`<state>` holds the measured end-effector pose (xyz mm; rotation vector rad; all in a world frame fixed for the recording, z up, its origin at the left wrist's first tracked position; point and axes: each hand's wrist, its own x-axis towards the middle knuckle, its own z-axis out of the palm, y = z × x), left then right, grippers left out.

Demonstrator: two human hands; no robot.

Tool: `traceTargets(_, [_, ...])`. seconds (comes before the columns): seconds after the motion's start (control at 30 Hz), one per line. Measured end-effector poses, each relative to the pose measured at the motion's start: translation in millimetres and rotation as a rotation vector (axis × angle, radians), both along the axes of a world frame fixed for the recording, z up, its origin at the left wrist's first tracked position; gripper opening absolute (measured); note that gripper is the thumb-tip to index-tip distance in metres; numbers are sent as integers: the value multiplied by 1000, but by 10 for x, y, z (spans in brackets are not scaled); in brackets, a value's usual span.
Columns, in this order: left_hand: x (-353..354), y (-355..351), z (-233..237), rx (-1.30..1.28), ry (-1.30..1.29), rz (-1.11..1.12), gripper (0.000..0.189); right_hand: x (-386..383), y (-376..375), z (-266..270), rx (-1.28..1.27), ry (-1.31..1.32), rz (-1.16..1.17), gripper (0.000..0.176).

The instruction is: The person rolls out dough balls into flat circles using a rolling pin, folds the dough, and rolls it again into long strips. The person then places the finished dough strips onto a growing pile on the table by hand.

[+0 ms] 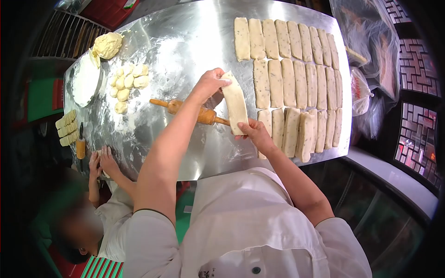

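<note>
A flat, pale strip of dough (pixel 236 103) is stretched between my two hands above the metal table. My left hand (pixel 211 84) pinches its far end, and my right hand (pixel 255 133) grips the near end. Under my left forearm lies a wooden rolling pin (pixel 206 116), partly covered by the arm; one handle reaches toward the dough strip. Right of my hands, speckled dough strips (pixel 288 83) are laid side by side in three rows. In the nearest row, a couple of strips (pixel 304 136) rest on top of others.
Small dough balls (pixel 129 81), a large dough lump (pixel 107 45) and a mound of flour (pixel 85 79) sit on the floured metal table (pixel 185 60). At the left edge, a co-worker's hands (pixel 103 161) work beside another rolling pin (pixel 80 147) and several cut dough pieces (pixel 67 127).
</note>
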<state>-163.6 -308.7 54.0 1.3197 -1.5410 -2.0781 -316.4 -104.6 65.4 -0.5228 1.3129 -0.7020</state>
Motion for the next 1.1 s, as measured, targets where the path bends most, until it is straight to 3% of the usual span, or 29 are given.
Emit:
traceTargets(0.1, [-478,-147,-259,1,-65,89,18,-166,-202,-148,0,99,-48,23])
traceTargets(0.2, [-756,-230,-462,-437,-385,32,27,-246,-322,-293,64,128,-114,23])
traceTargets(0.47, [-894,-307,-460,-671,-318,150,20,-224,-506,-430,74,53,-262,24])
traceTargets(0.6, [-775,-129,-431,-704,-477,171,25,-242,-484,-478,93,41,-263,23])
traceTargets(0.67, [-737,8,-314,-282,-599,34,31,-257,-477,-508,77,11,-274,21])
traceTargets(0.77, [-740,245,-314,-398,-555,8,37,-227,-485,-545,70,41,-292,21])
traceTargets(1.1, [-711,391,-371,-388,-514,79,46,-216,-319,-354,182,-8,-300,25])
